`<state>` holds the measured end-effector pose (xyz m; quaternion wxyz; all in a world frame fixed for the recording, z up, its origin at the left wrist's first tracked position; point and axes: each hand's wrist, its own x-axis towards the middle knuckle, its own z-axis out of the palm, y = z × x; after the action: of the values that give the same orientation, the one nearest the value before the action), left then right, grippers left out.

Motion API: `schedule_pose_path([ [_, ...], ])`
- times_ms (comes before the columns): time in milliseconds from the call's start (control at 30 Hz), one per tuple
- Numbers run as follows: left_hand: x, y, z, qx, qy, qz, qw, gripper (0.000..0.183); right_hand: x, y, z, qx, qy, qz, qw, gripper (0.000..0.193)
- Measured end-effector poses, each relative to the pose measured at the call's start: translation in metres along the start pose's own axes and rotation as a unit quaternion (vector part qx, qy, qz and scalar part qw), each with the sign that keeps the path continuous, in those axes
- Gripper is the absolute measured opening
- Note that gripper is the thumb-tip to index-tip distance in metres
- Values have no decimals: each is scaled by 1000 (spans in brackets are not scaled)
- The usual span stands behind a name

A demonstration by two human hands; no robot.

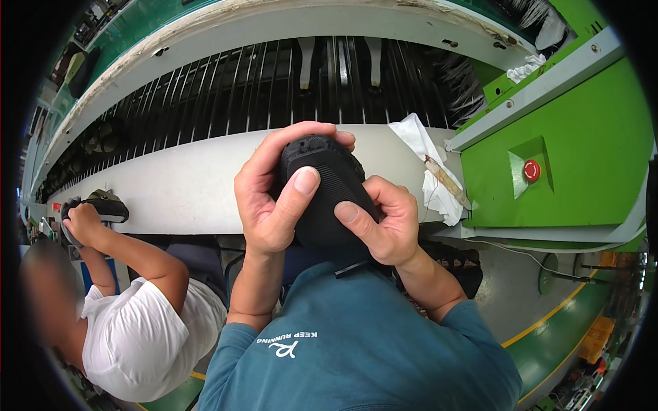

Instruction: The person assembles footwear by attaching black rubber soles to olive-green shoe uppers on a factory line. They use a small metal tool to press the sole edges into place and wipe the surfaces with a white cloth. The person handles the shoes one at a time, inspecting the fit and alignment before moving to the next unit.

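In the head view, the left hand [264,198] is closed around the far end of a black shoe [329,195], its fingers curved over the tip and its thumb lying on the ribbed upper. The right hand [389,222] grips the right side, with thumb pressed on the upper; its other fingers are partly hidden. The shoe is in front of the chest, near the white ledge [185,188], just left of a white cloth [439,200].

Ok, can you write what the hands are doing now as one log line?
left hand: holding black shoe | right hand: holding it too, thumb on it | nearby: white cloth, red button
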<state>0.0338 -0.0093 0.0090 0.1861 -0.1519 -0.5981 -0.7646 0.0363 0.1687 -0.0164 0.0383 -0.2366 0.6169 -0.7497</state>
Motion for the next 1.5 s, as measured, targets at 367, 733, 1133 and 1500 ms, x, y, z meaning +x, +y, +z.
schedule_pose_path([
  [367, -3, 5, 7, 32, 17, -12, 999, 55, -4, -2, -2, -11, 1, -4, 1000, 24],
  [733, -9, 8, 3, 4, -5, -2, 1000, 44, -6, -5, -5, -20, -11, -3, 1000, 23],
  [1133, -14, 23, -1, 51, -5, -5, 999, 31, -9, -8, -7, -47, -63, -15, 997, 20],
  [1500, -3, 14, -30, 58, -96, 28, 993, 64, -5, -5, -4, -71, -85, -58, 992, 18],
])
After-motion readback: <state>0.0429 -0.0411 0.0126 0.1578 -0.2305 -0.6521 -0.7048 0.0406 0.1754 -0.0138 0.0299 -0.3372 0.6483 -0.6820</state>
